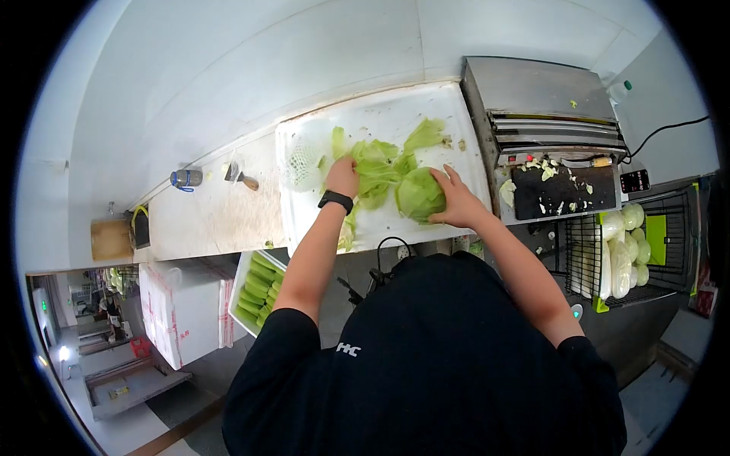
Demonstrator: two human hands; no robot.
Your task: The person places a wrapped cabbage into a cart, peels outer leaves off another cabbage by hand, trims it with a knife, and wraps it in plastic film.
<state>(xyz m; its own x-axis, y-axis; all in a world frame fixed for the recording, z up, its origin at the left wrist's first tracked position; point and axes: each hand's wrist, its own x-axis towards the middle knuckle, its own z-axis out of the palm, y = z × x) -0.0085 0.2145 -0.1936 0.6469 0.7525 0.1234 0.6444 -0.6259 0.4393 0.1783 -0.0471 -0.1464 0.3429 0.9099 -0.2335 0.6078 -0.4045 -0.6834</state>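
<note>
A round green cabbage (pixel 420 195) rests on a white tray (pixel 384 114). My right hand (pixel 458 201) grips its right side, thumb below and fingers above. Loose outer leaves (pixel 374 169) lie to the cabbage's left and above it. My left hand (pixel 343 179), with a black band on the wrist, is at the left edge of these leaves; its fingers are curled on a leaf, their tips partly hidden. White foam netting (pixel 303 168) lies on the tray to the left of my left hand.
Left of the tray, a pale counter (pixel 220 216) bears a brush (pixel 248 182) and a jar (pixel 186 178). At right are a steel machine (pixel 544 91), a dark board with scraps (pixel 563 190), a phone (pixel 634 181) and a wire basket (pixel 661 243). Below left stands a crate of green vegetables (pixel 258 289).
</note>
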